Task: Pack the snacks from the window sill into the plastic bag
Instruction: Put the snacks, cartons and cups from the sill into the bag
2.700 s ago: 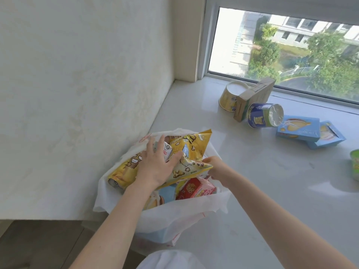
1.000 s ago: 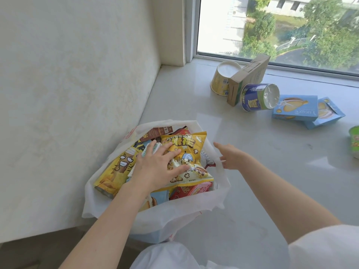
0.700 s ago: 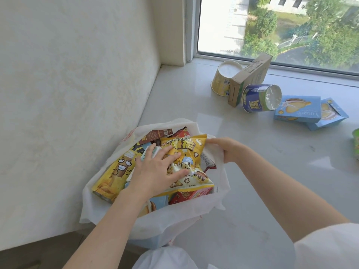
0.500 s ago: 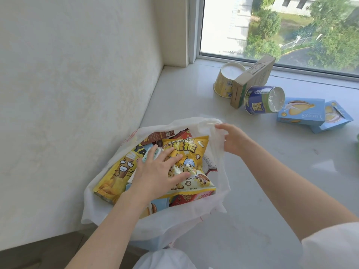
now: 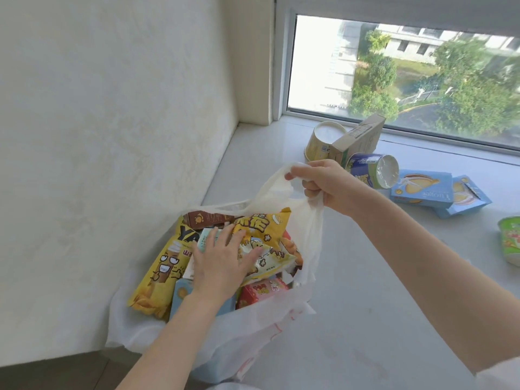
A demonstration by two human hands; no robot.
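Observation:
A white plastic bag [image 5: 253, 336] sits at the near left edge of the window sill [image 5: 365, 305], stuffed with several snack packs. My left hand [image 5: 222, 263] lies flat with spread fingers on a yellow popcorn pack [image 5: 270, 229] at the top of the pile. A tall yellow chip bag [image 5: 160, 271] and a red box [image 5: 261, 291] show beside it. My right hand [image 5: 326, 184] grips the bag's far handle and holds it lifted above the snacks.
Further back on the sill lie a yellow cup [image 5: 323, 142], a tan carton [image 5: 360, 142], a blue can [image 5: 371, 170] on its side and two light-blue boxes [image 5: 425, 190]. A green cup [image 5: 510, 240] stands at the right edge. A wall runs along the left.
My right hand took hold of the bag's far rim and pulled its handle upward. My left hand stayed pressed on the yellow pack.

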